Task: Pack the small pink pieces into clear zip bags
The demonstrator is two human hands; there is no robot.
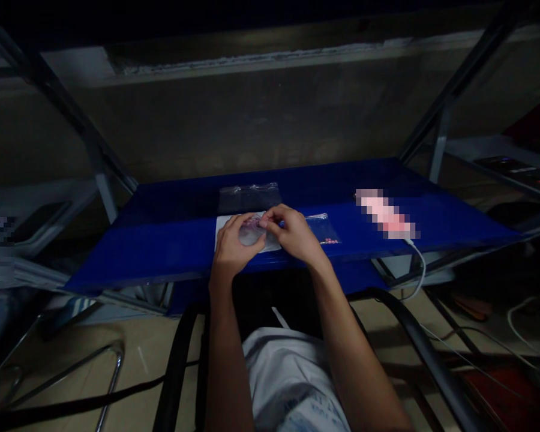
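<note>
Over a white sheet (272, 243) on the blue table, my two hands meet. My left hand (234, 243) curves its thumb and fingers around a small clear plastic bag (251, 231) with pinkish bits showing in it. My right hand (292, 231) is closed in a pinch at the right side of this bag; anything tiny between its fingertips is too small to make out. Just right of my right hand lies a clear zip bag (321, 228) with several pink beads (330, 241) in its lower corner. Behind my hands a larger clear zip bag (249, 197) lies flat.
A blurred-out pinkish device (382, 213) lies on the right of the blue table (162, 240), its white cable (423, 270) hanging over the front edge. Metal frame bars (438, 144) rise at both sides. Black chair arms (177, 366) flank me.
</note>
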